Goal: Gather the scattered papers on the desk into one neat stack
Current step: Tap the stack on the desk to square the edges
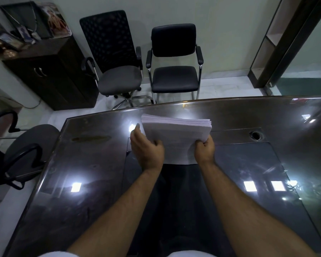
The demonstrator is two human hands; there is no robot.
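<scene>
A thick stack of white papers (176,134) stands tilted over the middle of the dark glossy desk (85,164), its near edge down by the desk and its far edge raised. My left hand (146,147) grips the stack's left side, thumb on top. Its lower right corner is held by my right hand (205,150), fingers curled round the edge. No loose sheets show elsewhere on the desk.
A round cable hole (255,135) sits in the desk right of the stack. Two black chairs (174,62) stand beyond the far edge, a dark cabinet (50,71) at the back left, and another chair (20,151) beside the desk's left edge.
</scene>
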